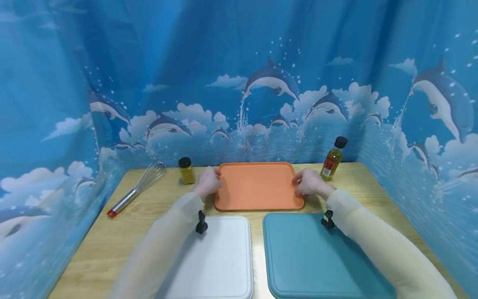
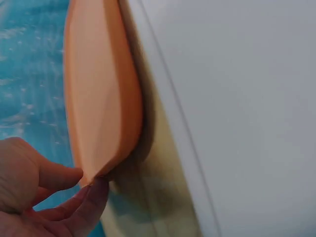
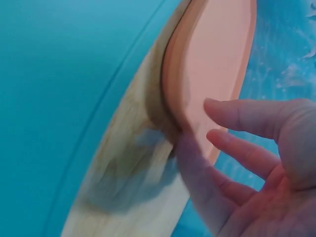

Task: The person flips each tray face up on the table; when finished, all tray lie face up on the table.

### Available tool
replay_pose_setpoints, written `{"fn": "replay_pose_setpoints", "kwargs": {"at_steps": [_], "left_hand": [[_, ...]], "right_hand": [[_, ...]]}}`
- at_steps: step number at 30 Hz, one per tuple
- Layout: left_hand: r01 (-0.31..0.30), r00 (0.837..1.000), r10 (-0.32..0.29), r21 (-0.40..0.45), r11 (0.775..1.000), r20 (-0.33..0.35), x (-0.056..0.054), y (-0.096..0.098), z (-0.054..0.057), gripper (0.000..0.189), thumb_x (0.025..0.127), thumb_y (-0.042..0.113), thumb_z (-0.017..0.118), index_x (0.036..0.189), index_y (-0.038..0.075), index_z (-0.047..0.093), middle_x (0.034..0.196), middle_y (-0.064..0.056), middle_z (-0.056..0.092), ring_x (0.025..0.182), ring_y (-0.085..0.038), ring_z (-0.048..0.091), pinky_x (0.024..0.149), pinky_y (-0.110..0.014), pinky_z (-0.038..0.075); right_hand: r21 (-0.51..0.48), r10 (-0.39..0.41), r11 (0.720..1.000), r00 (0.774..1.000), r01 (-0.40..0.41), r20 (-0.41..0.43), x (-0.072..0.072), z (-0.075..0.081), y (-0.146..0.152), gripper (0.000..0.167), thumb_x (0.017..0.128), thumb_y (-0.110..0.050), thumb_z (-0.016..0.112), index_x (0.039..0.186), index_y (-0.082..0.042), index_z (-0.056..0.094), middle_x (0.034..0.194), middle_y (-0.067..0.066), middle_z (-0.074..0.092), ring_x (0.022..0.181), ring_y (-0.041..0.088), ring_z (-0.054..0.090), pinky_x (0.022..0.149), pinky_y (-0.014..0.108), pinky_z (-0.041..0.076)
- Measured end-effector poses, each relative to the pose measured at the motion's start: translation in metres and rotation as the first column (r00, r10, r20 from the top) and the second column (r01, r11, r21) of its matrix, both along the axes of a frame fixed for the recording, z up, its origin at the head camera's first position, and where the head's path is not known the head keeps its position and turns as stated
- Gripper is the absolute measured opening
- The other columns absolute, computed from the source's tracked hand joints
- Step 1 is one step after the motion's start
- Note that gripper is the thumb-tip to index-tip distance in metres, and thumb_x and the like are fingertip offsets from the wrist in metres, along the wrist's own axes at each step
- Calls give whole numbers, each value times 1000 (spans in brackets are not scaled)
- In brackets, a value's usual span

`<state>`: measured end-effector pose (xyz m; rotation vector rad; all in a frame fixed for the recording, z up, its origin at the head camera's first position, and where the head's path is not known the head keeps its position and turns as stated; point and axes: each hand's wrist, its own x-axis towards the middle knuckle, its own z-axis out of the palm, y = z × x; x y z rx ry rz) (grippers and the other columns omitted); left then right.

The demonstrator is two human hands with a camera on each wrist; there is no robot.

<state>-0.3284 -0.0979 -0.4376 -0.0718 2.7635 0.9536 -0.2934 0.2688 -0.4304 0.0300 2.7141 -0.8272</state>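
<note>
A shallow orange tray (image 1: 259,187) with a raised rim lies near the back of the table, between both hands. At its left end, my left hand (image 1: 207,182) pinches the rim, with the thumb on the inner side and the fingertips (image 2: 100,186) against the outside. By the opposite end is my right hand (image 1: 310,182), its fingers spread loosely. One right finger (image 3: 190,153) touches the rim at the tray's corner, while the other visible fingertips hover over the tray. The tray's underside is hidden.
Nearer the front lie a white board (image 1: 228,257) and a teal board (image 1: 321,257), partly covered by the sleeves. A whisk (image 1: 136,189) and a yellow jar with black lid (image 1: 186,172) stand left; an oil bottle (image 1: 332,160) stands right. A dolphin-print curtain (image 1: 224,62) encloses the table.
</note>
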Motion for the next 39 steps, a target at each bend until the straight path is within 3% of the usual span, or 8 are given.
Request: {"fn": "replay_pose_setpoints", "kwargs": {"at_steps": [6, 11, 14, 17, 21, 29, 34, 39], "left_hand": [[121, 992, -121, 17, 992, -34, 29, -37, 18, 49, 100, 1, 62, 148, 4, 70, 145, -19, 73, 136, -38, 69, 114, -54, 62], [206, 978, -206, -2, 979, -37, 57, -76, 35, 47, 106, 7, 63, 152, 0, 67, 146, -25, 72, 137, -44, 68, 110, -56, 64], [225, 974, -225, -42, 973, 7, 77, -98, 42, 48, 107, 13, 66, 153, -2, 63, 150, -30, 68, 138, -48, 67, 111, -59, 63], [242, 970, -240, -108, 964, 32, 98, -119, 47, 51, 107, 19, 71, 151, -6, 63, 149, -36, 66, 136, -53, 66, 110, -64, 62], [256, 967, -255, -194, 947, 29, 126, -143, 48, 58, 105, 22, 75, 150, -11, 61, 151, -41, 62, 137, -60, 62, 109, -69, 60], [254, 967, -252, -269, 929, 41, 161, -173, 32, 66, 101, 28, 81, 148, -14, 61, 149, -41, 63, 137, -63, 61, 113, -75, 54], [250, 968, -244, -250, 935, 54, 168, -171, 25, 65, 101, 29, 80, 148, -12, 62, 144, -38, 68, 128, -55, 70, 112, -72, 56], [254, 967, -246, -215, 943, 64, 170, -173, 21, 68, 104, 29, 76, 153, -14, 56, 152, -42, 61, 139, -61, 61, 117, -74, 52]], "right_hand": [[27, 36, 999, 991, -33, -127, 34, 11, -15, 57, 102, -24, 80, 152, 0, 67, 156, 31, 63, 134, 43, 67, 105, 55, 64], [-163, 17, 986, 988, -42, -152, 71, 13, -40, 66, 103, -27, 82, 158, 0, 60, 160, 31, 60, 133, 44, 69, 98, 51, 67], [-351, 37, 934, 995, -69, -96, 94, 12, -61, 70, 102, -24, 83, 162, 1, 55, 162, 32, 56, 134, 45, 69, 98, 49, 68], [-526, 93, 847, 996, -70, 17, 118, 16, -85, 76, 100, -18, 84, 165, 2, 50, 166, 33, 51, 134, 42, 70, 103, 51, 68], [-618, 145, 786, 979, -25, 144, 143, 20, -112, 80, 96, -11, 86, 166, 0, 49, 168, 32, 49, 131, 35, 72, 105, 54, 67], [-577, 145, 816, 960, 21, 240, 167, 14, -139, 85, 87, -7, 93, 163, -2, 54, 170, 30, 48, 121, 30, 78, 91, 50, 71], [-530, 135, 848, 957, 24, 259, 172, 15, -147, 88, 84, -8, 96, 162, -4, 55, 169, 28, 51, 120, 31, 77, 82, 49, 72], [-510, 137, 860, 954, 19, 266, 174, 15, -152, 88, 82, -7, 97, 160, -3, 57, 169, 27, 51, 119, 31, 77, 81, 49, 72]]}}
